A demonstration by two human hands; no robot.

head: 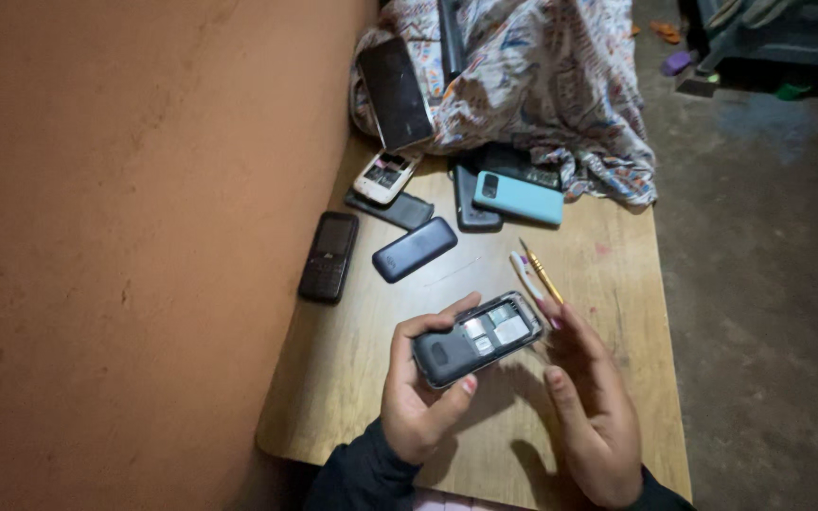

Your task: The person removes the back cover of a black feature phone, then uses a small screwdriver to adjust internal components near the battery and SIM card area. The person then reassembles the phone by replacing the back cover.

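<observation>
I see the left hand [418, 397] wrapped around the lower end of an opened phone [476, 338], thumb on the near edge, fingers curled over the far edge; grip closed and firm. The phone sits back-up, cover off, metal slots exposed, tilted up to the right, held above the table [352, 378]. The right hand [594, 412] stands edge-on just right of the phone, palm facing it, fingers mostly straight, fingertips touching its upper right corner; it clasps nothing. Just beyond those fingertips lie a yellow pen [542, 271] and a white strip [525, 276]. Farther back: a dark blue phone [415, 249], a black keypad phone [328, 256], a teal phone [519, 198], and a patterned cloth [542, 85].
</observation>
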